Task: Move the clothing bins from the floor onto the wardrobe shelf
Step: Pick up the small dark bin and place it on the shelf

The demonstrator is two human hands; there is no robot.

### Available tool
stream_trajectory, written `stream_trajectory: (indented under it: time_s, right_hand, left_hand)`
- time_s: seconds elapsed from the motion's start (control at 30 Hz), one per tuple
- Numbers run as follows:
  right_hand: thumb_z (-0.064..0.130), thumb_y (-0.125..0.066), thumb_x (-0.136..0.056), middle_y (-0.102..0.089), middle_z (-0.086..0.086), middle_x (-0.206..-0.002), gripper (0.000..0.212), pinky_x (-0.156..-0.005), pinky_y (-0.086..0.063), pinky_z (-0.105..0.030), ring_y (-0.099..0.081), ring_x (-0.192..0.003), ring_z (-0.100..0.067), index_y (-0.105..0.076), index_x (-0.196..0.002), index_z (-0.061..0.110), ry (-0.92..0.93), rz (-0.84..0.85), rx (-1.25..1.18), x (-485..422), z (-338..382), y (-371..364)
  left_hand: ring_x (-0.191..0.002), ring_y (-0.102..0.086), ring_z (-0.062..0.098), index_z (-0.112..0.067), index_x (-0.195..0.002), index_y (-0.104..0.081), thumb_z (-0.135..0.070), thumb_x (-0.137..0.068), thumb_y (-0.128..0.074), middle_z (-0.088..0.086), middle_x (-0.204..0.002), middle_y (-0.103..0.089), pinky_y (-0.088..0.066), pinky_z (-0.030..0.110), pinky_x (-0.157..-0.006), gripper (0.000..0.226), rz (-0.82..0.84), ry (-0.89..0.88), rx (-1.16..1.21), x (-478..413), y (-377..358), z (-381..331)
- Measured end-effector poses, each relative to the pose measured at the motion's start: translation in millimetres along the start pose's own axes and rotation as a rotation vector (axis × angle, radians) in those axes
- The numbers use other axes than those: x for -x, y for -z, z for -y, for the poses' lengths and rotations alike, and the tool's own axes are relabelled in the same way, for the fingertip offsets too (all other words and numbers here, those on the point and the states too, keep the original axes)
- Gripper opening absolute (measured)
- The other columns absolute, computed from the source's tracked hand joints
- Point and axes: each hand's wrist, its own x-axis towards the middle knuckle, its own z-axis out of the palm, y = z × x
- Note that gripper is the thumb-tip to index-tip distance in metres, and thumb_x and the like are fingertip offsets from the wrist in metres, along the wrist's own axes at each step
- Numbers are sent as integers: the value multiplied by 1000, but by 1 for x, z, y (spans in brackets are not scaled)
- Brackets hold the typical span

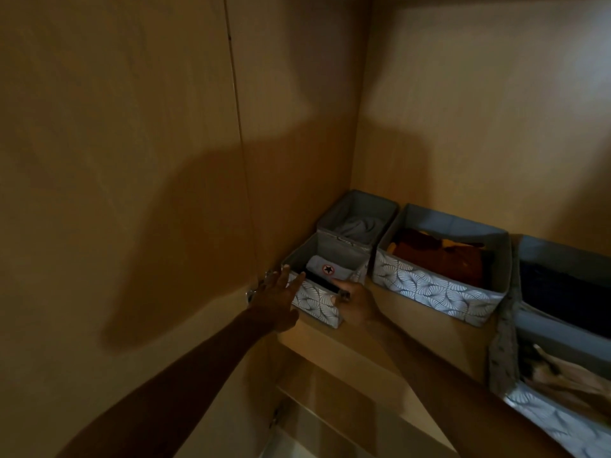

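Observation:
A small grey bin with a white leaf pattern stands at the left end of the wardrobe shelf. It holds a folded grey garment with a red star badge. My left hand lies flat against its left side with fingers spread. My right hand is at its front right corner, thumb on the rim. Behind it sits another small grey bin. A larger patterned bin with brown clothes stands to the right.
At the far right, two more bins stand on the shelf: one with dark clothes, one with beige clothes. The wardrobe's wooden side wall is close on the left. A lower shelf edge shows below.

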Motion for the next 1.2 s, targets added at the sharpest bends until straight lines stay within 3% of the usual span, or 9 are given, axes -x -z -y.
stream_trajectory:
  time_s: [0.2, 0.3, 0.4, 0.53, 0.63, 0.73, 0.8, 1.0, 1.2]
  right_hand:
    - [3, -58, -90, -59, -11, -122, 51, -87, -41, -17, -55, -119, -22, -46, -140, 8, -12, 36, -6, -2, -2, -1]
    - [1, -58, -90, -56, -11, -128, 52, -86, -41, -16, -52, -114, -13, -45, -140, 9, -17, 42, -19, 2, -3, 1]
    - [-1, -61, -88, -60, -14, -115, 53, -82, -45, -15, -59, -112, -26, -48, -138, 10, -13, 15, -67, 6, -7, 3]
    - [-3, -61, -87, -63, 10, -95, 55, -82, -49, -17, -61, -93, -3, -49, -137, 16, -13, -2, -201, 22, -12, 8]
    - [11, -70, -81, -66, 9, -114, 47, -93, -51, -25, -62, -107, -4, -60, -124, 27, 0, -28, -278, 46, -19, 16]
    - [15, -71, -79, -67, 2, -119, 47, -95, -51, -29, -60, -114, -12, -62, -124, 21, -46, -88, -335, 76, -27, 24]
    - [7, -68, -84, -66, 0, -116, 42, -89, -51, -21, -61, -109, -10, -61, -125, 14, -93, -135, -355, 98, -34, 27]
    - [8, -65, -87, -67, -1, -114, 31, -83, -51, -31, -63, -104, -16, -64, -115, 20, -204, -109, -431, 164, -74, 15]
    - [8, -67, -85, -68, 1, -106, 32, -82, -50, -23, -63, -98, -8, -64, -115, 19, -250, 11, -428, 238, -88, -20]
  left_hand:
    - [-149, 14, 33, -42, -150, 12, -42, -86, -61, 1, -160, 25, -13, 60, -117, 97, 12, 4, 56, -4, -5, 9]
    - [-148, 15, 32, -43, -150, 12, -44, -84, -61, 0, -161, 24, -10, 60, -116, 99, -9, -1, 49, -2, -8, 7]
    - [-149, 11, 32, -37, -153, 1, -44, -84, -60, 2, -163, 14, -13, 59, -117, 93, -44, -16, 127, 0, -8, 6]
    - [-145, -27, 26, -20, -145, -40, -36, -90, -62, 4, -152, -38, -30, 42, -116, 62, -199, -16, 617, 14, -9, -7]
    - [-129, -48, 21, -17, -134, -54, -24, -93, -62, 4, -141, -51, -43, 35, -104, 42, -228, 38, 993, 34, -16, -28]
    - [-120, -55, 19, -12, -125, -60, -14, -93, -62, 6, -133, -58, -45, 29, -97, 32, -255, 69, 1170, 53, -32, -46]
    - [-116, -58, 20, -13, -119, -63, -8, -93, -60, 7, -125, -63, -46, 25, -94, 26, -270, 87, 1230, 69, -46, -59]
    - [-95, -63, 4, -8, -116, -66, -7, -92, -61, -5, -104, -69, -44, 7, -79, 24, -296, 248, 1299, 144, -96, -81]
    - [-97, -63, 8, -7, -116, -66, -6, -92, -60, 3, -111, -69, -48, 6, -80, 25, -324, 399, 1292, 239, -127, -82]
